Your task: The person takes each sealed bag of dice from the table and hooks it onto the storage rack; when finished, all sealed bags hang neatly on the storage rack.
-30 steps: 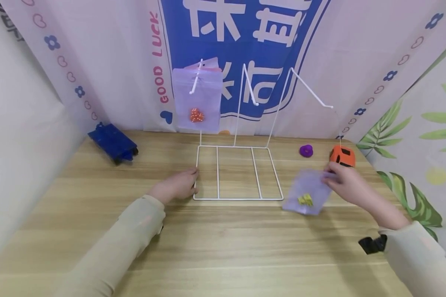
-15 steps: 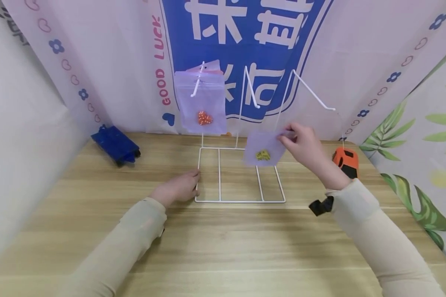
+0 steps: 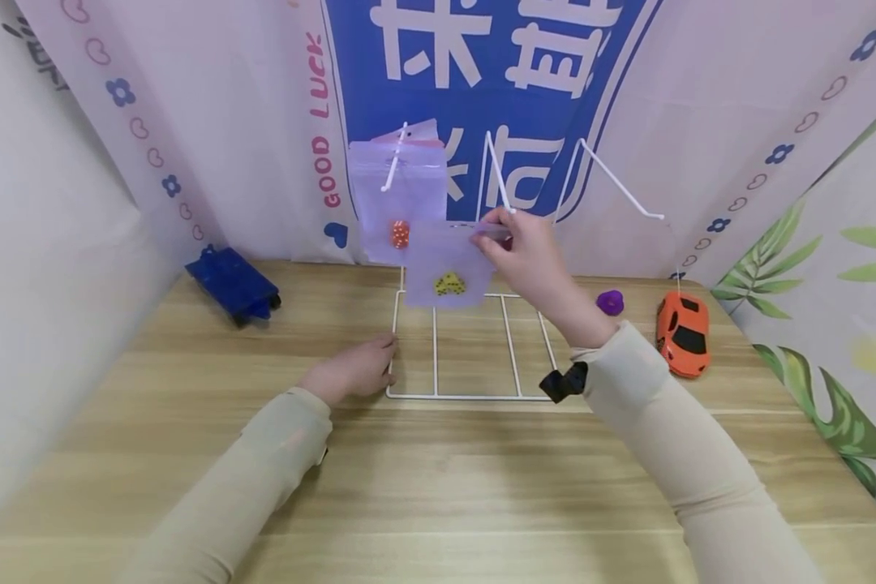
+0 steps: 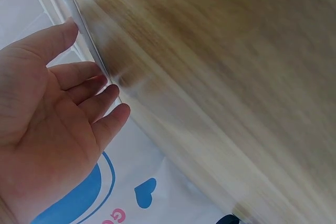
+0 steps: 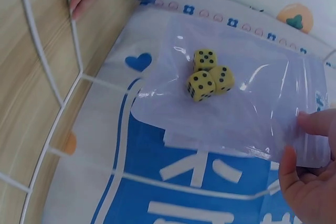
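Observation:
My right hand (image 3: pixel 521 247) pinches the top edge of a clear zip bag (image 3: pixel 423 255) between thumb and fingers. Several yellow dice (image 5: pixel 207 77) lie together at the bag's bottom. The bag hangs in the air near the left hook (image 3: pixel 394 162) of a white wire rack (image 3: pixel 434 349). From that hook another zip bag (image 3: pixel 368 191) hangs, with orange dice (image 3: pixel 400 234) inside; the held bag partly covers it in the head view. My left hand (image 3: pixel 358 369) rests at the left side of the rack's base, its loosely bent fingertips (image 4: pixel 123 109) against the wire.
The rack's middle hook (image 3: pixel 500 174) and right hook (image 3: pixel 620 180) are bare. A blue toy vehicle (image 3: pixel 232 284) lies at the table's back left. A purple toy (image 3: pixel 610 302) and an orange toy car (image 3: pixel 684 337) sit at the right. A printed cloth (image 3: pixel 255 162) hangs behind.
My right hand has carried the bag of yellow dice from the table's right side, up and leftward toward the left hook. The left hand has stayed at the rack's base.

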Tool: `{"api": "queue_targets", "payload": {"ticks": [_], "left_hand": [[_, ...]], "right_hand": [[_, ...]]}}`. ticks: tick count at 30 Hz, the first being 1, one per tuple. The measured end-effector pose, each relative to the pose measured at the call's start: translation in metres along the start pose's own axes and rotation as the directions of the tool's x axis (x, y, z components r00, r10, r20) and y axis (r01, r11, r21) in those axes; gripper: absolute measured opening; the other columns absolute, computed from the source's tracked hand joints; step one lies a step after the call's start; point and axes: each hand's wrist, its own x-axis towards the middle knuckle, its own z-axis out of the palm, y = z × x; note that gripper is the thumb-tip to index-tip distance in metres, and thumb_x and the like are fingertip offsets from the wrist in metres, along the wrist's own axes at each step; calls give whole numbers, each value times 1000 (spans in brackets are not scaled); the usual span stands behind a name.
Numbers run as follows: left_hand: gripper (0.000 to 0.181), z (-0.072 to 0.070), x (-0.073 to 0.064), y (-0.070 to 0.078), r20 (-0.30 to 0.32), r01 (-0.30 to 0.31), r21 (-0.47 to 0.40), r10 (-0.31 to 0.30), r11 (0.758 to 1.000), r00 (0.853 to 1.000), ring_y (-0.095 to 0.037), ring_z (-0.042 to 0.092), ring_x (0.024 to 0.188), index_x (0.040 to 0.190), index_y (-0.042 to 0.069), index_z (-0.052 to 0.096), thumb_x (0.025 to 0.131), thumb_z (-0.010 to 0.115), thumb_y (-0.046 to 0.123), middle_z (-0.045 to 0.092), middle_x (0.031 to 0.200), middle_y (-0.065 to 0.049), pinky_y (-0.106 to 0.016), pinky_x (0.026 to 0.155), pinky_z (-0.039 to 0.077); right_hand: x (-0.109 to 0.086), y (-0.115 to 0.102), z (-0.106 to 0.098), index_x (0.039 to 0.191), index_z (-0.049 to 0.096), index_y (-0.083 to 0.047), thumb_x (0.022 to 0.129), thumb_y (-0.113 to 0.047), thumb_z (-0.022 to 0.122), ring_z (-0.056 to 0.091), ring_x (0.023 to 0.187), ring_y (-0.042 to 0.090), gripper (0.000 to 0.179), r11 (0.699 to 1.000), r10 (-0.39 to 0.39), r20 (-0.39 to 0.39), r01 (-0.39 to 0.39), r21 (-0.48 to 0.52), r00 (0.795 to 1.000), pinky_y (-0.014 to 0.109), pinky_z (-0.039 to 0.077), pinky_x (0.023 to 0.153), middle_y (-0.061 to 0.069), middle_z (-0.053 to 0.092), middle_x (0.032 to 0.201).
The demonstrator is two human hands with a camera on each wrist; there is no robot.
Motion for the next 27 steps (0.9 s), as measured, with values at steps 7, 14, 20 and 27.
{"api": "queue_targets", "payload": {"ticks": [7, 14, 20, 27], "left_hand": [[58, 1, 2, -2, 23, 6, 7, -6, 1000, 1000, -37, 30, 129, 131, -15, 36, 90, 58, 19, 28, 141, -28, -41, 106, 25], [58, 3, 2, -4, 26, 15, 0, -15, 1000, 1000, -37, 30, 129, 132, -14, 36, 90, 59, 20, 28, 142, -26, -42, 106, 26], [59, 3, 2, -4, 31, 17, -13, -17, 1000, 999, -37, 30, 129, 132, -14, 34, 89, 59, 18, 27, 142, -27, -42, 106, 25], [60, 5, 2, -6, 35, 10, -31, -9, 999, 999, -37, 29, 129, 133, -15, 32, 90, 58, 18, 26, 142, -27, -41, 107, 24]], "right_hand": [[7, -30, 14, 91, 62, 3, 88, -8, 59, 56, 65, 17, 11, 998, -48, -10, 49, 33, 999, 24, 47, 55, 13, 66, 90], [13, -55, 20, 90, 61, 3, 86, -4, 59, 56, 68, 14, 8, 985, -153, -61, 157, 77, 986, 22, 48, 59, 12, 64, 90], [21, -72, 16, 92, 61, 2, 87, -6, 59, 53, 66, 14, 10, 988, -134, -53, 138, 64, 990, 21, 47, 58, 10, 62, 88], [27, -73, 17, 97, 59, 3, 86, -8, 62, 56, 72, 16, 16, 993, -106, -22, 107, 51, 994, 24, 50, 63, 11, 60, 88]]}}
